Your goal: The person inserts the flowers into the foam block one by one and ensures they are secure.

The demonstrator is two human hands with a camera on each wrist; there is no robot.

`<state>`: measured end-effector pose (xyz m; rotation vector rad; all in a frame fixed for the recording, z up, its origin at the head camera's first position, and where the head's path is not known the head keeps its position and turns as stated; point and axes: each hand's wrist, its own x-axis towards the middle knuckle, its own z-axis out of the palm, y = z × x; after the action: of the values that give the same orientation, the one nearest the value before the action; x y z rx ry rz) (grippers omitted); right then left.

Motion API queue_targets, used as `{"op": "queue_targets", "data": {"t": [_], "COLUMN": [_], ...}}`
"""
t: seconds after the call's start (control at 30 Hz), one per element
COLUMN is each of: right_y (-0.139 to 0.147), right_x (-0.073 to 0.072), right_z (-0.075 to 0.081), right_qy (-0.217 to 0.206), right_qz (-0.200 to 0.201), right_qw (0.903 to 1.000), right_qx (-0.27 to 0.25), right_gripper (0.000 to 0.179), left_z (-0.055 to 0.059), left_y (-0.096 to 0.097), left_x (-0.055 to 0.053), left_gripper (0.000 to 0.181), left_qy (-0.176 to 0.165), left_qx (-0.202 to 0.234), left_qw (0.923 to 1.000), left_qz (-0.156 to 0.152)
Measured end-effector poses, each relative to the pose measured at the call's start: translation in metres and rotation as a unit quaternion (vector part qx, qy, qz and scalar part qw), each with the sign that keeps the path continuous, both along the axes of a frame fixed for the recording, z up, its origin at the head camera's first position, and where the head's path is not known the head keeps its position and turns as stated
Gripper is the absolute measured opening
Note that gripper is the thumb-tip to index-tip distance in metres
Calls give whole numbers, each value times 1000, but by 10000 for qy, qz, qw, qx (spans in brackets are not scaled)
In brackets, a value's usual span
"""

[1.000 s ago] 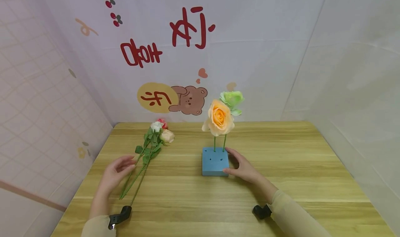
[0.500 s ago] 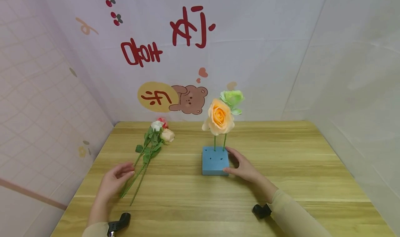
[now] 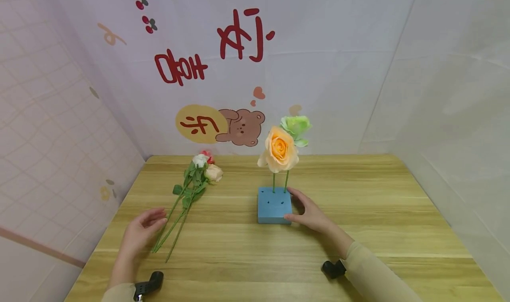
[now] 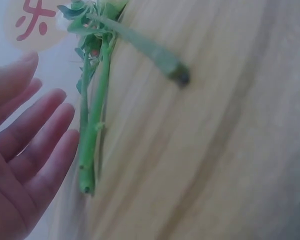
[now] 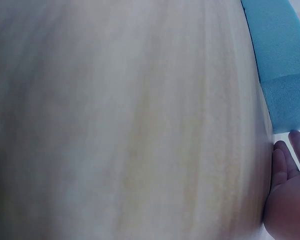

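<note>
A blue foam block [image 3: 275, 210] with several holes stands on the table. An orange rose [image 3: 280, 149] and a light green flower [image 3: 295, 125] rise upright from its back holes. My right hand [image 3: 314, 214] holds the block's right side, thumb at the front corner and a finger at the back corner. At the left lie a white rose [image 3: 200, 160], a pinkish-red rose [image 3: 207, 155] and a cream rose [image 3: 214, 172]. Their stems [image 4: 97, 135] point toward me. My left hand [image 3: 140, 231] hovers just left of these stems, fingers relaxed, holding nothing.
The wooden table [image 3: 358, 182] meets a white back wall [image 3: 330, 80] printed with a bear and red characters. Cloth walls flank both sides. Each wrist carries a black camera mount, such as the left mount [image 3: 149, 285].
My left hand has drawn back slightly toward me and to the left, away from the stems. The right hand, the block and its two flowers stay in place.
</note>
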<state>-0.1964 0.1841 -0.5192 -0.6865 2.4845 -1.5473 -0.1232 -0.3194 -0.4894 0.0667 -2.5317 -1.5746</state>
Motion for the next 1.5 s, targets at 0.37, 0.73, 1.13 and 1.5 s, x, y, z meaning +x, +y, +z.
{"op": "queue_targets", "data": {"t": [0.37, 0.73, 1.13, 1.5], "right_y": [0, 1, 1, 0], "right_x": [-1, 0, 2, 3], "right_z": [0, 1, 1, 3], "right_qy": [5, 40, -36, 4], "right_qz": [4, -37, 0, -23], "right_qw": [10000, 9999, 10000, 10000], "right_qx": [58, 106, 17, 69], "right_gripper": [86, 86, 85, 86], "left_z": [-4, -3, -9, -11], "left_y": [-4, -6, -13, -14], "left_x": [-4, -12, -23, -28], "left_gripper": [43, 51, 45, 39], "left_qy": [-149, -724, -896, -948], "left_qx": [-482, -858, -889, -1103], "left_qw": [9986, 9932, 9913, 9887], "left_qz": [-163, -293, -361, -373]}}
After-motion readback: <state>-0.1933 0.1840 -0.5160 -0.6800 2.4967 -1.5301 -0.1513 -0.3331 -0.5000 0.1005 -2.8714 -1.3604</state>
